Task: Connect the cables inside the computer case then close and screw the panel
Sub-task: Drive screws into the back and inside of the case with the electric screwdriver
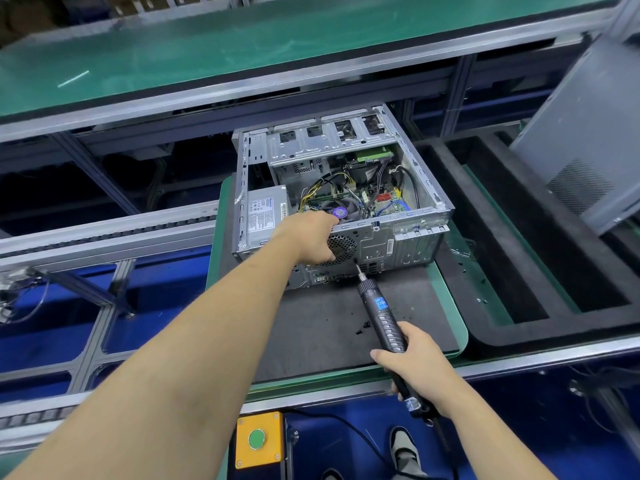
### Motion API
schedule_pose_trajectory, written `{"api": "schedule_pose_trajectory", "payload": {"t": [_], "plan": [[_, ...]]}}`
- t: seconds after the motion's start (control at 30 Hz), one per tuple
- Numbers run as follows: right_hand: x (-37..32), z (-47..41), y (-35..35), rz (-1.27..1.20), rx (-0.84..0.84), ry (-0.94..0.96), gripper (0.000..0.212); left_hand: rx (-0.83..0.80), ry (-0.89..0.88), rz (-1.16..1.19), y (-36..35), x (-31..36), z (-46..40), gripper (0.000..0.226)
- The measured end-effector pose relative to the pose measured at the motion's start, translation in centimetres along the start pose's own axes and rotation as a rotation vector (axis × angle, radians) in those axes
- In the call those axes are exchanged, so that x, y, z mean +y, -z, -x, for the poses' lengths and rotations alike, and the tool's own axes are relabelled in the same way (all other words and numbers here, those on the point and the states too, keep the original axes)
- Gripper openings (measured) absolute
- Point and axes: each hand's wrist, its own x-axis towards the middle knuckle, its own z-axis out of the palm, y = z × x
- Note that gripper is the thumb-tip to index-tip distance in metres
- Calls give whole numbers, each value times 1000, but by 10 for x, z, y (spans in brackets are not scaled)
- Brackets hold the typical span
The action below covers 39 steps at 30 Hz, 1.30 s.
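While on open case (381,237): left hand (313,237) gripping rear edge; right hand (415,358) round screwdriver (381,317), tip at rear

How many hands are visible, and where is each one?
2. The left hand grips the case at its rear top edge; the right hand holds the screwdriver near the front.

Screwdriver (380,315) tip at open case (398,237)
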Motion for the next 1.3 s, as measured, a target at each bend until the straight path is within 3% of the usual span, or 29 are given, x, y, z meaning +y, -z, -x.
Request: {"api": "schedule_pose_trajectory", "payload": {"t": [0.13, 0.27, 0.43, 0.53, 0.63, 0.83, 1.0, 1.3], "plan": [[1, 1, -5, -106, -35, -20, 41, 2, 2, 8, 2, 1, 1, 48], [4, -1, -12, 134, 93, 49, 28, -2, -5, 20, 2, 1, 1, 38], [7, 1, -14, -45, 14, 25, 27, -7, -5, 24, 3, 1, 2, 39], [9, -1, -13, 135, 100, 62, 28, -7, -3, 22, 3, 1, 2, 39], [10, -2, -14, 153, 126, 88, 28, -3, 6, 18, 2, 1, 1, 43], [12, -2, -16, -81, 39, 40, 25, 13, 19, 16, -1, 0, -1, 60], [14, -5, -16, 194, 181, 99, 26, 10, 19, 19, -2, -1, -2, 58], [-2, -2, -10, 53, 86, 105, 25, 8, 14, 11, -2, -1, -2, 61]]}}
